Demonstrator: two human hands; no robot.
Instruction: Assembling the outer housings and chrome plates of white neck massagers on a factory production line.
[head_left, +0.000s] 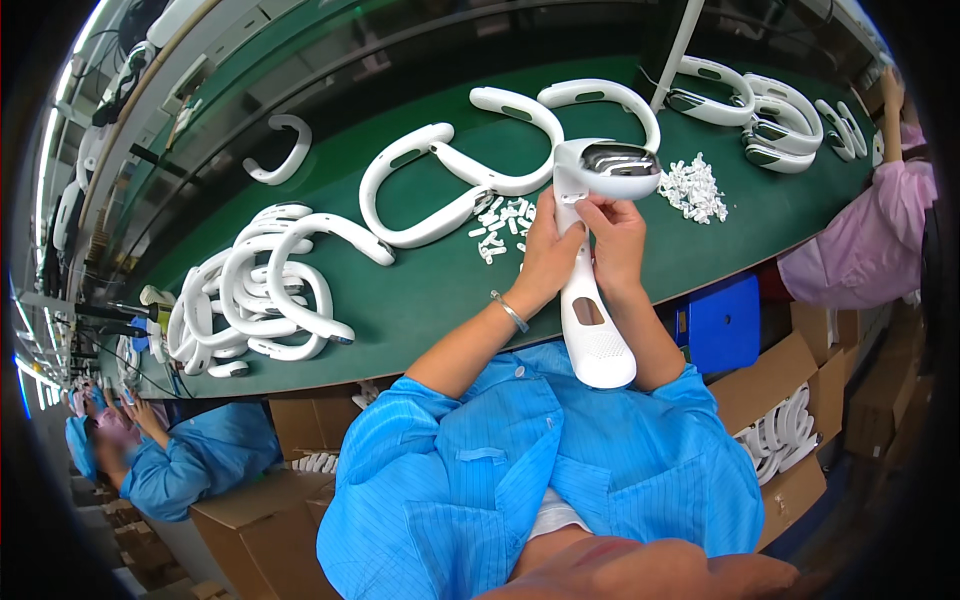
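In front of my chest I hold a white U-shaped neckband device, seen nearly edge-on, with a glossy dark panel at its far end and a dotted patch at its near end. My left hand is closed around its left side, thumb on the casing. The fingers of my right hand pinch at the inner side just below the dark panel; any small part between them is hidden. Small white plastic pieces lie beyond my left hand, and a larger heap of them is to the right.
On the green table more neckbands are piled at left, with others at the back and right. A blue stool and a carton of white parts stand right. Co-workers sit left and right.
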